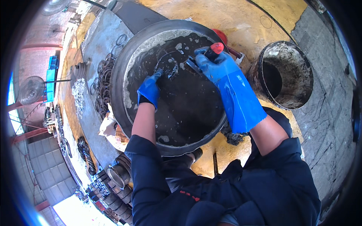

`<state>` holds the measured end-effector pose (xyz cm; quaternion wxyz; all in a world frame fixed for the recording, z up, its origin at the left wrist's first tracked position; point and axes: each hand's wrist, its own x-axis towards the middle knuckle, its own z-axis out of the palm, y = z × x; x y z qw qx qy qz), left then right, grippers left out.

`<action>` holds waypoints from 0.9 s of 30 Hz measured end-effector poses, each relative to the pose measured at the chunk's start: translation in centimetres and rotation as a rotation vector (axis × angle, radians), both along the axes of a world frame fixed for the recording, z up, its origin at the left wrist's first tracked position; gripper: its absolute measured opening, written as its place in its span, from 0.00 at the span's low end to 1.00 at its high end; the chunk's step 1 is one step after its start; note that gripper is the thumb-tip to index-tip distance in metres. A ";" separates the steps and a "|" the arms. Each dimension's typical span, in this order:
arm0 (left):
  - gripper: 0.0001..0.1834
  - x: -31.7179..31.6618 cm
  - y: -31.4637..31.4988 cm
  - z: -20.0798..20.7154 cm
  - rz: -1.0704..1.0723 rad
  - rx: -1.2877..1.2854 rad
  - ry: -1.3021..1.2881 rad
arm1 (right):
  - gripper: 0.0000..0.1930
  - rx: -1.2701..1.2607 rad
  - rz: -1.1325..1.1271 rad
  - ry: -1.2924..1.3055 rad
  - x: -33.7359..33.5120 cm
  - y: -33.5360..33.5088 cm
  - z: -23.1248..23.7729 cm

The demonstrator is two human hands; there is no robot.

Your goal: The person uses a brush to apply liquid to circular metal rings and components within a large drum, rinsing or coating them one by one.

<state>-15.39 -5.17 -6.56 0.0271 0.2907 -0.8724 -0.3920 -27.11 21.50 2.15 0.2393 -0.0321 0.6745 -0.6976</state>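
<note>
While left hand [151, 88] pinches lower-left edge of thin ring [157, 63] in basin [119, 88], upper centre of frame, right hand [219, 67] clasps red-handled tool [217, 48]; its flat head, right of ring, slants down-right, apart.

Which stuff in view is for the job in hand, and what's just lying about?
In use:
- basin of dark liquid
- red-ended tool in right hand
- left hand at the liquid; its hold is unclear

Apparently just lying about:
- dark rings, left
- open bucket, right
</note>
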 end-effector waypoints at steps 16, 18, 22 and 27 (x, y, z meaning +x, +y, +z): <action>0.13 4.7 4.6 5.9 0.305 0.631 0.061 | 0.20 0.540 0.358 0.179 0.9 -0.8 -6.2; 0.13 6.3 5.4 7.4 0.307 0.583 0.043 | 0.20 0.557 0.386 0.221 1.6 -0.9 -6.0; 0.10 9.9 8.1 9.2 0.298 0.546 0.112 | 0.14 -0.050 0.356 0.063 4.7 -2.7 -3.1; 0.12 12.3 12.6 11.6 0.186 0.552 0.266 | 0.14 -0.592 0.611 -0.032 11.5 -5.4 -3.4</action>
